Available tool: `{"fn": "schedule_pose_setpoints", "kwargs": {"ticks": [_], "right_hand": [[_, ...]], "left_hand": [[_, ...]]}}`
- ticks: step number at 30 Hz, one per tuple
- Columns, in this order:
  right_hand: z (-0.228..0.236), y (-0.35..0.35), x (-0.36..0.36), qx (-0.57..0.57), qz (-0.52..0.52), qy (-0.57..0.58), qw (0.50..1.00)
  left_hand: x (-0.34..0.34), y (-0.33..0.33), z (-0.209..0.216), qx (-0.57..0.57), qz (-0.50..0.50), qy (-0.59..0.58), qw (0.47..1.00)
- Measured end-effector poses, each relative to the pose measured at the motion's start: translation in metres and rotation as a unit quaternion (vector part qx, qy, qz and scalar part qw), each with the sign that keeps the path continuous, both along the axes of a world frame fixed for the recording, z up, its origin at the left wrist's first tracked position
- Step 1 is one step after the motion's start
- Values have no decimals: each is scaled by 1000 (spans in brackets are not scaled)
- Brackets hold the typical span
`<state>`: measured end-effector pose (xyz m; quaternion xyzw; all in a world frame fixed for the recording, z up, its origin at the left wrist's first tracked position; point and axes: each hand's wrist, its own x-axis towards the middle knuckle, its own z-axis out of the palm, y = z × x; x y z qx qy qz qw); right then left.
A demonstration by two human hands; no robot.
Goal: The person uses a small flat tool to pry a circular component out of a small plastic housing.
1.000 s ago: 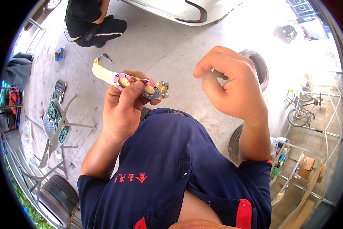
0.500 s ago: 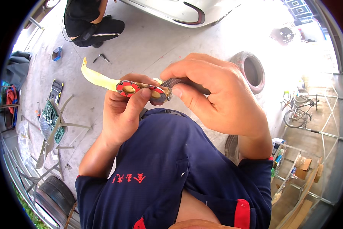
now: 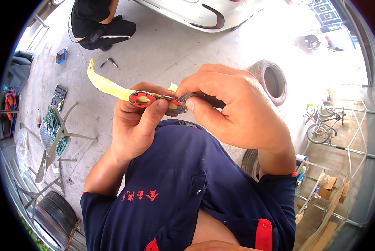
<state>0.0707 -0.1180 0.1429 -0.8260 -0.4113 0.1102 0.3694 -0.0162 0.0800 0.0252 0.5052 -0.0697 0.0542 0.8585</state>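
My left hand [image 3: 132,125] pinches a piece with two ring shapes [image 3: 133,99], patterned in red and dark segments, between thumb and fingers. The thumb covers part of its second ring. From behind these fingers a curved pale-yellow strip [image 3: 106,85] sticks out to the left, its end pointing up. My right hand [image 3: 241,106] is closed on a thin dark flat strip [image 3: 186,97], held between thumb and forefinger. The tip of that strip meets the right end of the ringed piece. Whether the two are joined cannot be seen.
Beyond my hands, a person in black [image 3: 97,31] crouches near a white car [image 3: 187,14]. A tyre [image 3: 269,82] lies at right, bicycles [image 3: 321,129] farther right. Left are a folding chair [image 3: 66,134], an open green tool case [image 3: 53,127] and stacked tyres [image 3: 58,213].
The ringed piece has tilted, so its rings look narrower. My right thumb and fingertips have shifted slightly left on the dark strip. Both hands keep their hold.
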Motion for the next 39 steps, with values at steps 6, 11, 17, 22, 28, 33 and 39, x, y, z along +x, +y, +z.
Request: {"fn": "schedule_pose_setpoints", "kwargs": {"ticks": [6, 11, 17, 22, 28, 33, 39], "right_hand": [[-1, 0, 1, 7, 3, -12, 1000], [-1, 0, 1, 7, -3, -5, 1000], [-1, 0, 2, 6, -2, -6, 1000], [-8, -3, 7, 24, 29, -36, 999], [-9, -3, 6, 33, 20, -36, 999], [-8, -2, 7, 30, 33, -48, 998], [-8, -1, 6, 31, 33, -45, 998]], "left_hand": [[1, 1, 1, -3, -5, 2, 1000], [2, 1, 2, 5, 0, 1, 1000], [4, 1, 4, 6, 2, 4, 1000], [4, 2, 4, 5, 3, -3, 1000], [4, 1, 5, 6, 3, 1, 1000], [2, 1, 4, 7, 12, 1, 1000], [2, 3, 4, 11, 8, -4, 1000]]}}
